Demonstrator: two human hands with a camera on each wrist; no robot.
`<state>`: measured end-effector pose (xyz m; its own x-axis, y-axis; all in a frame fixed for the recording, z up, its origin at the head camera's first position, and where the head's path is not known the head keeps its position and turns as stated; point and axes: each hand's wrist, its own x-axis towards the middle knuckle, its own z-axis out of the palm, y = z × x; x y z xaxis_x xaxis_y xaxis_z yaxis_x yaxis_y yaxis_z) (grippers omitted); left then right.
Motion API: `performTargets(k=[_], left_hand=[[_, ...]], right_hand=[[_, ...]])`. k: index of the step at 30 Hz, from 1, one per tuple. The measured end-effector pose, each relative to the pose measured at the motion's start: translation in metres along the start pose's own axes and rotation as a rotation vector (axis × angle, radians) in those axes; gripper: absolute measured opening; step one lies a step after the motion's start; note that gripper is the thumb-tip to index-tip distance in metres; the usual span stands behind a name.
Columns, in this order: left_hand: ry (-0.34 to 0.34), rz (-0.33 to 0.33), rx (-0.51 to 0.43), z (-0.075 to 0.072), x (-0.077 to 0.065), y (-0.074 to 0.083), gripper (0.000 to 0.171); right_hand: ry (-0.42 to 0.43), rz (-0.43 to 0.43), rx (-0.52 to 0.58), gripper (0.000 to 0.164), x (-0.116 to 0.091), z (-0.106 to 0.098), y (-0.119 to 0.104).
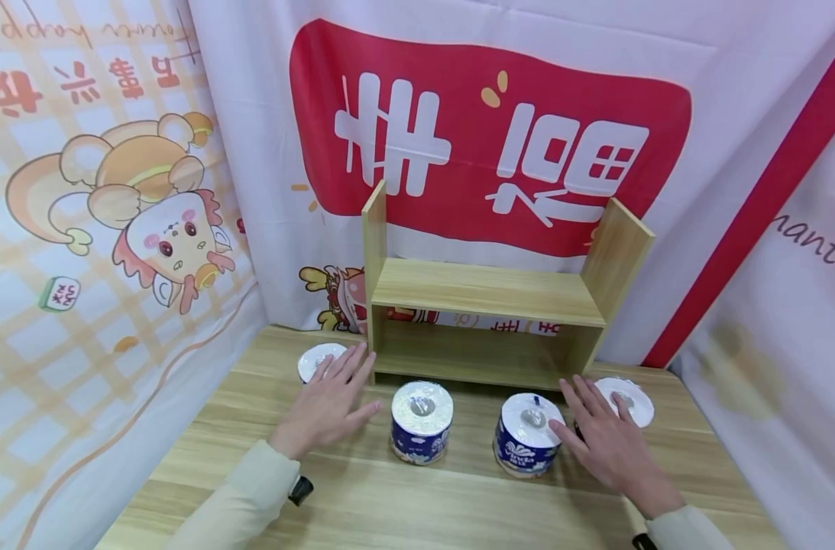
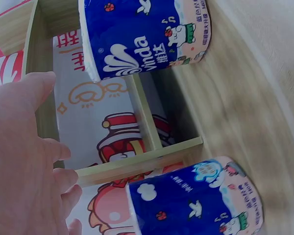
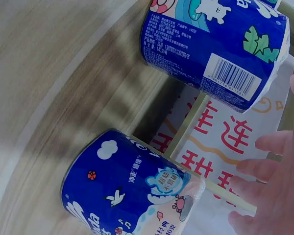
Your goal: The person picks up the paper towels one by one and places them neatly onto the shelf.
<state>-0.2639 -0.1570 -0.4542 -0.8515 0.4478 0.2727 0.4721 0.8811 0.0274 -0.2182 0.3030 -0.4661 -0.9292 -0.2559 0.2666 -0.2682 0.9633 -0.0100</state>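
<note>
Blue-wrapped paper rolls [image 1: 420, 445] flank the left grip [image 1: 324, 407] and right grip [image 1: 608, 441], both spread loosely, holding nothing.

The head view is bright, with glints on the wrapped roll tops [image 1: 408, 407] and soft shadows across the table [image 3: 83, 98].

Paper rolls [image 1: 523, 451] read "Vinda", the right curtain [image 1: 788, 321] apparently "mantic"

Shelf [image 1: 486, 292] bhd 2 mid rolls [image 1: 422, 424] on tbl [image 1: 417, 508]
</note>
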Motion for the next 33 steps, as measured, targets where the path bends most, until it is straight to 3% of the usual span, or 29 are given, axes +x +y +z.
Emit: performTargets(k=[16, 25, 33], left_hand=[[-0.003, 0.014, 0.048, -0.034, 0.009, -0.01, 0.084], [-0.012, 0.019, 0.03, -0.056, 0.016, -0.015, 0.085], [-0.008, 0.029, 0.095, -0.079, 0.025, -0.023, 0.09]], right_hand=[[0.149, -0.147, 0.064, 0.068, 0.011, -0.019, 0.001], [0.189, -0.218, 0.049, 0.064, 0.016, -0.032, 0.001], [0.192, -0.264, 0.036, 0.06, 0.021, -0.041, 0.0]])
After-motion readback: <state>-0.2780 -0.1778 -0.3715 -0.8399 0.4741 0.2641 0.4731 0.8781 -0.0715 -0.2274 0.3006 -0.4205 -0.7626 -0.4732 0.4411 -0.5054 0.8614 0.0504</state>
